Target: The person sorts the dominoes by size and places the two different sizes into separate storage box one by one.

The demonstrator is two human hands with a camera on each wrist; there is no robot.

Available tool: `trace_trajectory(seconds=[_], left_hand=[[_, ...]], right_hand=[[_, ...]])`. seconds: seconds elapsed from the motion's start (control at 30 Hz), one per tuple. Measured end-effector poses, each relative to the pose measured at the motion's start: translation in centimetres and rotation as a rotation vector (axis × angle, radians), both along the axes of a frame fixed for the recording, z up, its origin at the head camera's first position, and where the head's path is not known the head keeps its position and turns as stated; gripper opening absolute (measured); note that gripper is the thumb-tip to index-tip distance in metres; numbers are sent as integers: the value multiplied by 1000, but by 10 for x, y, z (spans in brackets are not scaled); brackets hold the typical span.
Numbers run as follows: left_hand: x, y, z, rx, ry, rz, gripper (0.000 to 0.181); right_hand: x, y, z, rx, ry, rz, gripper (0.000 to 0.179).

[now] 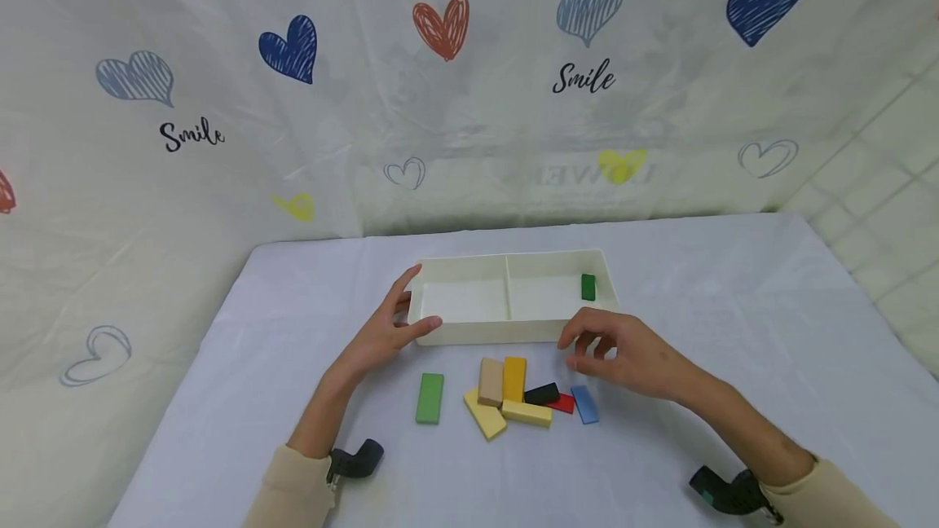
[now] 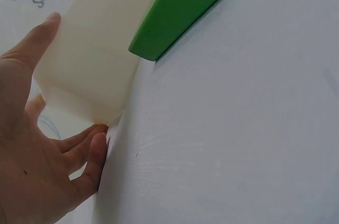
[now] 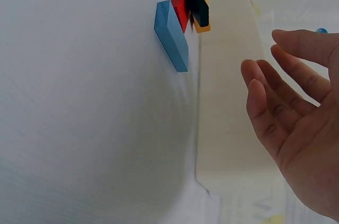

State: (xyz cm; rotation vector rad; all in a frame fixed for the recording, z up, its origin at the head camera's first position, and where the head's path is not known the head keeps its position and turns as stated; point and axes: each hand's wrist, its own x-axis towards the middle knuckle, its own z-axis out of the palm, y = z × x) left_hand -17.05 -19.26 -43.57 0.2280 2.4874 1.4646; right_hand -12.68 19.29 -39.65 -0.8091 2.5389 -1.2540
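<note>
A white two-compartment tray [image 1: 469,332] lies on the table. My left hand [image 1: 383,339] spans its left end, thumb against the front corner and index finger reaching toward the back corner. In the left wrist view, the fingers of the left hand [image 2: 42,144] look fairly straight beside the tray wall [image 2: 95,49]. My right hand [image 1: 627,351] hovers by the tray's front right corner. Its fingers are loosely bent, and nothing shows between them in the right wrist view. Inside the right compartment, a green block [image 1: 588,287] rests near the right wall.
Before the tray lie a light green block [image 1: 429,398], a tan block [image 1: 491,382], an orange-yellow block [image 1: 514,380], pale yellow blocks [image 1: 526,414], a black block [image 1: 542,394], a red block [image 1: 562,403] and a blue block [image 1: 584,404]. A heart-printed curtain [image 1: 499,104] hangs behind.
</note>
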Motion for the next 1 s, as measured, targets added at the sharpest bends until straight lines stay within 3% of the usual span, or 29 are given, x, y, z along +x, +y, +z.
trace_trajectory(seconds=[0.57,1.0], left_hand=[[2,1,3,-1,-3,9,93],[2,0,2,9,0,5,92]], right_hand=[[3,4,-8,14,-71,124,22],[4,7,-9,86,-109,143,28]])
